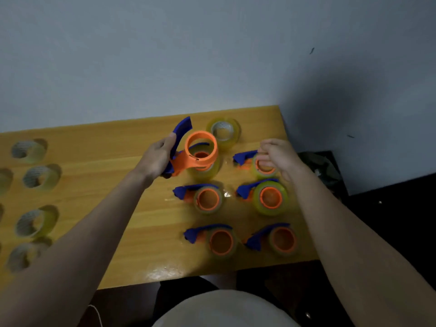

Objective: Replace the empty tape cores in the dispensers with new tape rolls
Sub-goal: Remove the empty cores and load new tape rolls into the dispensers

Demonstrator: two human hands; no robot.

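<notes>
Left hand fingers (170,138): wrapped round blue handle of raised dispenser (188,149); orange hub bare, held above worktop (94,166)
Right hand (278,156): loosely curled over loaded dispenser (257,164) near far right corner; grip unclear
New tape roll (224,132): lying flat by far edge, just behind raised dispenser
Other loaded dispensers (269,198): in rows toward near edge
Loose rolls (40,178): along left edge

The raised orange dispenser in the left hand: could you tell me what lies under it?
Under the raised dispenser sits another dispenser loaded with a tape roll; its blue handle is mostly covered.
</notes>
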